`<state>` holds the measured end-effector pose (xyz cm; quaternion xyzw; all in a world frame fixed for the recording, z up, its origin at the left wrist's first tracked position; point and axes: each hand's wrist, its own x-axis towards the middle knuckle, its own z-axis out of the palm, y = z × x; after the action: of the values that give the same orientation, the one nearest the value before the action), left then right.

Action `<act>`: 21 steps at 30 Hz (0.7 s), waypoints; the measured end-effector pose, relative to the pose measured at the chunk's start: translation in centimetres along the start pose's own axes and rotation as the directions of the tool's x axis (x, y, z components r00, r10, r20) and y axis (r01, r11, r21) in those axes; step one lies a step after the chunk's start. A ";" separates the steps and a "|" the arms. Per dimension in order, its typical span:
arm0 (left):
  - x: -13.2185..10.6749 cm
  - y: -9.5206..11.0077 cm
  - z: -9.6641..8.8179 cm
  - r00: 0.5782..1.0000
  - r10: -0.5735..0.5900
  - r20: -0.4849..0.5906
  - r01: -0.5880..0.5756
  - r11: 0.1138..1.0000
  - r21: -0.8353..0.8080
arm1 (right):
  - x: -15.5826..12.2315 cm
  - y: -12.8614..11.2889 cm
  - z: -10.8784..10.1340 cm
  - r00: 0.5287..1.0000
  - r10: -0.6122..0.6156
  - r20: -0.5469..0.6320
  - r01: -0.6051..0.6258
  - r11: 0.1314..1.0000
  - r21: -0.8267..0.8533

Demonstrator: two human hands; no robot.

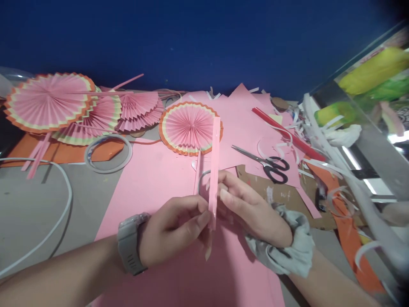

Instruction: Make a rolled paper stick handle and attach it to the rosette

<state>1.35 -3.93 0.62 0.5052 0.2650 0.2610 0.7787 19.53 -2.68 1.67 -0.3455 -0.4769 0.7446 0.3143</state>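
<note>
While the left hand (175,230) pinches a single folded pink paper strip (216,162) near its lower end, thumb and forefinger clamped on it, the right hand (246,207) curls close on the other side; whether its fingers grip or touch the strip, I cannot tell. The strip stands nearly upright above a large pink sheet (143,187), its top overlapping one round pleated fan (190,128), pink with yellow and orange borders. At the far right, what looks like a clear-sided container (358,104) has yellow bundles (373,70) and green bundles (393,87) behind its wall; their contents are too blurred to identify. At least three more pleated fans (47,102) overlap on the left, too bunched for an exact count. One white ring (128,154) lies near them, and one pair of black-handled scissors (263,162) rests right of centre, beside a red rolled length (306,147). White lettering resembling "wf" marks the brown cardboard (289,209); lettering at upper right is illegible.
</note>
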 end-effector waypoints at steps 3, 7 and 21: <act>0.1 0.0 0.1 0.999 -0.012 0.036 0.012 1.000 -0.009 | 0.3 0.3 -0.2 0.991 0.064 0.115 -0.076 0.992 0.097; 0.2 0.0 0.2 1.000 -0.003 0.031 0.003 1.000 -0.006 | 0.3 0.3 -0.4 0.992 0.074 0.103 -0.083 0.993 0.085; 0.2 -0.9 0.2 0.960 0.113 -0.254 -0.055 0.973 0.226 | 0.2 0.6 0.7 0.992 -0.029 -0.119 0.028 1.000 -0.009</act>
<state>1.82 -4.25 -0.20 0.5584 0.3721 0.3288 0.6645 18.78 -3.03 1.24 -0.3835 -0.4648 0.7164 0.3516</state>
